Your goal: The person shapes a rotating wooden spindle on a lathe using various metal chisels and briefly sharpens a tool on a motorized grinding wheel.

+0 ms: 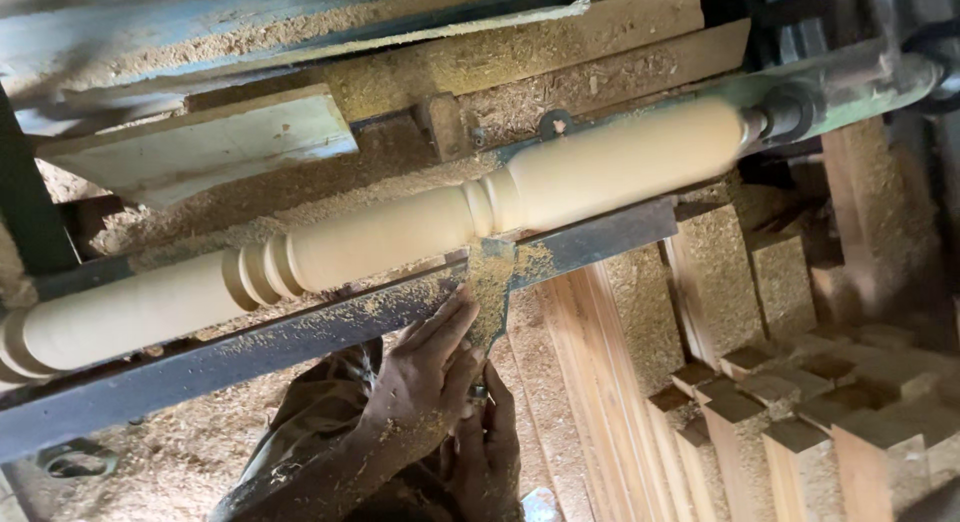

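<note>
**Both hands steady a chisel against a turning spindle**

Low in the middle of the frame, the left hand (pixel 425 367) lies over the flat, sawdust-coated metal chisel blade (pixel 490 287), fingers stretched forward and pressing it onto the long dark steel tool rest (pixel 250 347). Just beside and below it, the right hand (pixel 490 447) is wrapped tight round the tool's handle, which is mostly hidden; its grip is fully closed on the tool. The left hand's grip is more a flat press than a clasp.

To do this cut well, I judge the blade should stay flat on the rest, with the forward hand close to the edge as a guide and the rear hand feeding gently, so the tip does not dig in.

Beyond the rest, the pale, smooth, round wooden spindle (pixel 400 232) runs diagonally from lower left to upper right. It carries ringed beads near the left and a bead and groove at the centre, directly above the blade tip. Its right end meets the green metal lathe fitting (pixel 790 112). Sawdust covers everything. Square-cut timber blanks (pixel 790 432) stand at lower right.
</note>
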